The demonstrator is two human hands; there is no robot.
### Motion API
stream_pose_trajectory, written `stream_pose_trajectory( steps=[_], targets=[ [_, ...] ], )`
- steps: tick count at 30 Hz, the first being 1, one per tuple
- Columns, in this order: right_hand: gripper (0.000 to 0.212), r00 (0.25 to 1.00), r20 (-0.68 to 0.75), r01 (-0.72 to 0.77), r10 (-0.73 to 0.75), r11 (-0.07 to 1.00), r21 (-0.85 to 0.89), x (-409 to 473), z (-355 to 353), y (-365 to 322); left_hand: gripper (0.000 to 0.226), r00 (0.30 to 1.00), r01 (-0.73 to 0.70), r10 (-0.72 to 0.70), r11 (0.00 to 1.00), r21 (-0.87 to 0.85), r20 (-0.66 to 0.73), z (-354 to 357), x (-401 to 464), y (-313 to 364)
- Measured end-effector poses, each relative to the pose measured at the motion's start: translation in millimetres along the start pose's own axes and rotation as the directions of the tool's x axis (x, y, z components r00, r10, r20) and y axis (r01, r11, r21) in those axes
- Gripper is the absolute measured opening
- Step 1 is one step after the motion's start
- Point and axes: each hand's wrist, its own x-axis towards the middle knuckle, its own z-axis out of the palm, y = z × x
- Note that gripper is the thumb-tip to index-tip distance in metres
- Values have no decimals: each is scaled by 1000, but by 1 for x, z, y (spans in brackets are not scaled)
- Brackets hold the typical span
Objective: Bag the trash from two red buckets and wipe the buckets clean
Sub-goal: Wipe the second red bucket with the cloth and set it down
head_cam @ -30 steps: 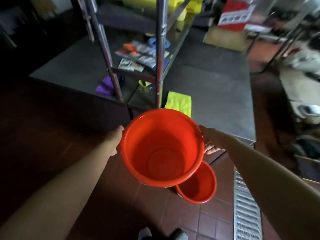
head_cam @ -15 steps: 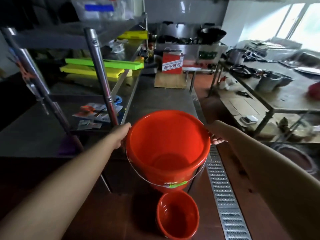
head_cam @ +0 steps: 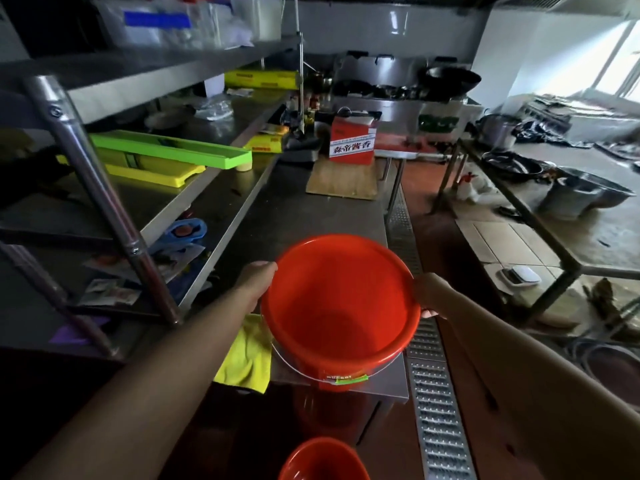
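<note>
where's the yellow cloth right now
In the head view, the yellow cloth lies on the steel counter near its front edge, just left of the held bucket, under the left forearm.

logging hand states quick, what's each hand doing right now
Left hand: grips the rim of the red bucket on its left side.
Right hand: grips the same bucket's rim on the right side.

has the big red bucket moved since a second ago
Yes. The big red bucket was held in front of the steel counter; now it is over the counter's near end, beside the yellow cloth.
</note>
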Motion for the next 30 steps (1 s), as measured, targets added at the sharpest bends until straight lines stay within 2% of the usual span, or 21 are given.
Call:
stream_pose_trajectory(
  steps=[3,7,11,14,17,20,24,27,30],
  targets=[
    [25,999,-45,19,-24,994,-107,23,-2,-3,17,999,-21,20,999,-39,-25,14,23,-1],
    [28,993,-110,17,-36,985,-172,39,5,-5,17,999,-50,50,999,5,-6,18,46,-5],
    [32,964,-265,-17,-27,986,-164,29,18,-19,17,994,-110,109,981,162,17,5,59,-7],
    [36,925,-358,43,-128,970,-238,12,30,-48,28,979,-197,201,926,321,22,-16,64,-13],
    [27,889,-364,212,-277,955,-209,-10,57,-93,20,947,-314,313,844,435,75,-44,62,-24],
    [22,799,-381,413,-466,885,-216,-43,103,-140,8,930,-364,338,808,463,142,-69,55,-44],
    [17,692,-343,622,-636,766,-165,-82,169,-181,18,917,-396,312,774,494,247,-94,46,-81],
    [17,681,-260,674,-685,725,-144,-96,215,-192,31,916,-399,285,729,556,283,-106,40,-104],
    [19,740,-139,649,-658,753,-106,-99,263,-186,36,907,-422,301,640,643,296,-110,38,-135]
  ],
)
